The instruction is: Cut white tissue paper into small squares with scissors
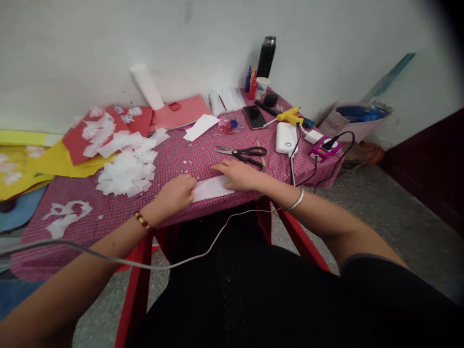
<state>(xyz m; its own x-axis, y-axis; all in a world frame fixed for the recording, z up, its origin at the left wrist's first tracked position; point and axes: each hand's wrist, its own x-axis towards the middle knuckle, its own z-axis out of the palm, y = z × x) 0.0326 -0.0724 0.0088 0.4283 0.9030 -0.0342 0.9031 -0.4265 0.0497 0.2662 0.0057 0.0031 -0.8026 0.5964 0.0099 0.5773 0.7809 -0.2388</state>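
A folded strip of white paper [210, 188] lies along the near edge of the table, between my two hands. My left hand [177, 193] has its fingers curled in and closed on the strip's left end. At the other end, my right hand [239, 175] rests on the paper with its fingers stretched out to the left and its thumb apart. Just beyond the right hand are black-handled scissors [243, 153], blades pointing left. A ruffled pile of cut white paper [126, 171] sits to the left of my left hand.
A white cord [213, 241] crosses in front of my body. Paper scraps [67, 217] and red sheets [181, 111] lie leftward and behind. At right are a phone [254, 117], yellow glue gun [290, 116], white power bank [286, 137] and purple socket block [324, 149] with cables.
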